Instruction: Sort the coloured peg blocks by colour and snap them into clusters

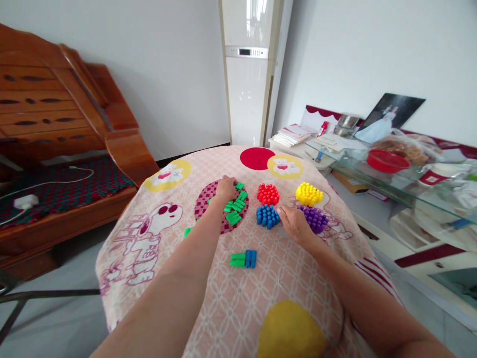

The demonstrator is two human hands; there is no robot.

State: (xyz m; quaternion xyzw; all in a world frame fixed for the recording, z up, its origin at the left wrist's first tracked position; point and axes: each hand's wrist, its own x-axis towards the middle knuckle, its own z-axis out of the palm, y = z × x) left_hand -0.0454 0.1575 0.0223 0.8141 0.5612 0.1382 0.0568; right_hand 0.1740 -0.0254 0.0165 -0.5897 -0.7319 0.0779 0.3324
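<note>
L hand (226, 189) at loose, oblong green plastic blocks (234, 218), R hand (294, 223) by upright blue plastic pegs (267, 217), colour-grouped prob. for quick access; can't tell either grip.

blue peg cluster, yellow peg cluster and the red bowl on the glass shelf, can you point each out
Blue peg cluster (267, 217): head view, on the middle of the bunched pegs.
Yellow peg cluster (309, 195): head view, on the middle of the bunch.
Red bowl (388, 163): head view, on its outer wall.

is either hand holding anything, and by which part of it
It cannot be told: the left hand is among the green pieces, fingertips unclear; the right hand is at the edge of the blue pieces, no grip distinguishable.
</note>
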